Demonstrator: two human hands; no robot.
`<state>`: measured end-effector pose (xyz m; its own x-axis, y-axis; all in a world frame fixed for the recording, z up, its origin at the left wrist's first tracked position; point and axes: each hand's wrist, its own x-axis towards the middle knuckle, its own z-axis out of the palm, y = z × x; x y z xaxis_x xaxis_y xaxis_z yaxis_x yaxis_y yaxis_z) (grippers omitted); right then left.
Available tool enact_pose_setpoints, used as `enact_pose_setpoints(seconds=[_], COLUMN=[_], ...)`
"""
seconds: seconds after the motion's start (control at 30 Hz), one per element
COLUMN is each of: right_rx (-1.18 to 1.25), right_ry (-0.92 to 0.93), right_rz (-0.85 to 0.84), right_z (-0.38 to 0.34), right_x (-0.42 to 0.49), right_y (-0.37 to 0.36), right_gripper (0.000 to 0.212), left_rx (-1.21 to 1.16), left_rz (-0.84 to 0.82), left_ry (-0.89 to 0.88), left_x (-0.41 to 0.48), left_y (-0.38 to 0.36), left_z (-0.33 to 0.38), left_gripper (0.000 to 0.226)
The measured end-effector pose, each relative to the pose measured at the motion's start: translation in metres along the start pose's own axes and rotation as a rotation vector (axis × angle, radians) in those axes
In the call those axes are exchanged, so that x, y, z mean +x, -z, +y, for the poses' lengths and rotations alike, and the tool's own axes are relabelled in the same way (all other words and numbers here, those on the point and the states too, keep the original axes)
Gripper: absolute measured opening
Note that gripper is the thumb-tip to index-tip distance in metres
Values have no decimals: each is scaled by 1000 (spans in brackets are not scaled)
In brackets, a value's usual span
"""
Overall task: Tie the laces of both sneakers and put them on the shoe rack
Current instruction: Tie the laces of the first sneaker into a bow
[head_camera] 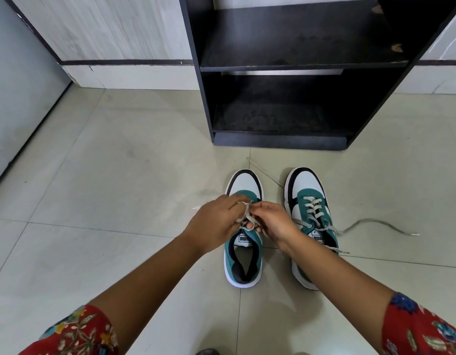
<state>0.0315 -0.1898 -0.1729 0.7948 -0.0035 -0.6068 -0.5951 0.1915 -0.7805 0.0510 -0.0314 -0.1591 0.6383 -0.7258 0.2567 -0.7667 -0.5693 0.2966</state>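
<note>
Two teal, white and black sneakers stand side by side on the floor, toes toward a black shoe rack (278,66). Over the left sneaker (243,254), my left hand (214,222) and my right hand (274,221) both pinch its grey laces (247,213), which cross between my fingers above the tongue. The right sneaker (310,201) stands untouched. Its laces are loose: one end (375,224) trails across the floor to the right, another lies beside my right wrist.
The rack has two open shelves, both dusty and bare, and stands against a pale wall just beyond the sneakers. Light floor tiles (119,175) spread to the left, where a grey door or panel (19,98) stands.
</note>
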Motion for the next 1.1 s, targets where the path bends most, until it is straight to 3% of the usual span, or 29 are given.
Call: enact_pose_setpoints(seconds=[0.13,0.23,0.3,0.43,0.53,0.57,0.67,0.73,0.93,1.0,1.1], right_rx=[62,186,249,307,140,-26,-621,-776,-813,-679,-359], right_ry=[-32,-35,-12,60,199,297,598,714,790,719,503], right_rz=[23,-4,-53,-84,-68,-34,134,240,337,270,155], right_z=[0,0,2,11,16,19,27,26,20,17,13], right_x=[2,-1,-6,-17,-25,-27,-32,-31,-28,-30,-31], right_y=[-1,3,5,6,5,6,5,3,-1,0,6], right_gripper=[8,10,12,24,15,9,24,25,10,5,18], left_rx=[197,163,-152,-1130,-1492,-1526,-1532,-1532,-1451,-1366,-1305], left_rz=[-4,-21,-77,-142,-208,-211,-208,-204,-206,-207,-92], left_ry=[-216,-146,182,1012,1250,1281,1313,1318,1308,1323,1393], left_x=[0,-2,-1,12,12,10,9,10,8,6,3], left_y=[1,-1,0,10,11,9,6,6,9,8,6], left_z=[-4,-3,6,10,1,-1,-3,-2,0,-3,-7], left_gripper=[19,9,12,22,19,20,16,17,11,18,34])
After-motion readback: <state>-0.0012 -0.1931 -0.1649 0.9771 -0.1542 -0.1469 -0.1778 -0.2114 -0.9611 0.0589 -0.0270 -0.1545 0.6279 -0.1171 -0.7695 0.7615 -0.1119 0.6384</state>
